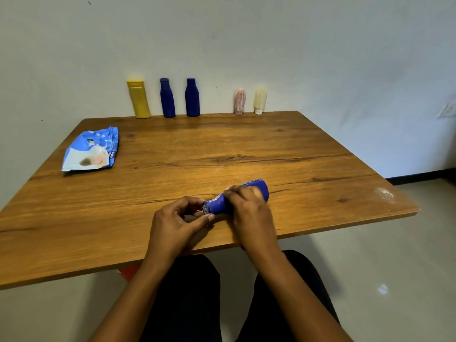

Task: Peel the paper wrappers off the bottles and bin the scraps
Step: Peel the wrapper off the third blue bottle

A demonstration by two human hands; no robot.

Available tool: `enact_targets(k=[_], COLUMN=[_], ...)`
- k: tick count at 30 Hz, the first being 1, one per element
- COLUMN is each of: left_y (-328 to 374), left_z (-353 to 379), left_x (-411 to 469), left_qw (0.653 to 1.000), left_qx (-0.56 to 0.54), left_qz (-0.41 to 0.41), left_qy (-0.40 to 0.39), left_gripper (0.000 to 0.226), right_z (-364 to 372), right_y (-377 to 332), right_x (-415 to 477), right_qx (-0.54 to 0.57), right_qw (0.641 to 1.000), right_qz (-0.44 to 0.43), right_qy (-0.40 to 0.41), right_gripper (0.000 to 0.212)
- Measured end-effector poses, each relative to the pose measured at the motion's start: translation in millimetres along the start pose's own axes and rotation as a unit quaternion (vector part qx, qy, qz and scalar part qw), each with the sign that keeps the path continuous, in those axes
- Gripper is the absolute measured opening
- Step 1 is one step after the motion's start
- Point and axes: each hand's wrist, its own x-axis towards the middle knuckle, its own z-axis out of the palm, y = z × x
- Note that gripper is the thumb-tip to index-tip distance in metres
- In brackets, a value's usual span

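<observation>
While held two-handed, bottle [218, 205] lies sideways.

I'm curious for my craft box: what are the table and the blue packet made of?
Table: looks like wood or wood-print board; brown grain lines and knots, smooth dull sheen. Blue packet: probably thin glossy plastic film; it wrinkles and catches light.

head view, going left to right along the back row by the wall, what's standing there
yellow bottle → first dark blue bottle → second dark blue bottle → pink tube → cream tube
</observation>
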Motion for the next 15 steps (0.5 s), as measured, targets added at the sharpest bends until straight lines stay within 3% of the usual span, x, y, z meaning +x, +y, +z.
enact_targets(k=[2, 6, 11, 15], left_y=[1, 5, 6, 6], left_z=[0, -2, 0, -1], left_x=[-3, -8, -9, -9], left_qw=[1.0, 0.998, 0.999, 0.997], left_qx=[-0.005, -0.052, -0.031, -0.071], left_qz=[0.009, 0.035, 0.038, 0.034], left_qy=[0.003, 0.018, 0.019, 0.017], left_gripper=[0.036, 0.038, 0.038, 0.035], right_z=[-5, -1, -8, -2], right_y=[-1, -31, -13, -37], right_x=[5, -14, 1, -11], right_qx=[-0.003, -0.002, -0.017, -0.028], right_qw=[1.0, 0.996, 1.0, 0.997], right_qz=[0.018, -0.078, 0.007, -0.06], right_qy=[0.017, -0.033, 0.006, -0.031], right_gripper=[0.044, 0.04, 0.036, 0.031])
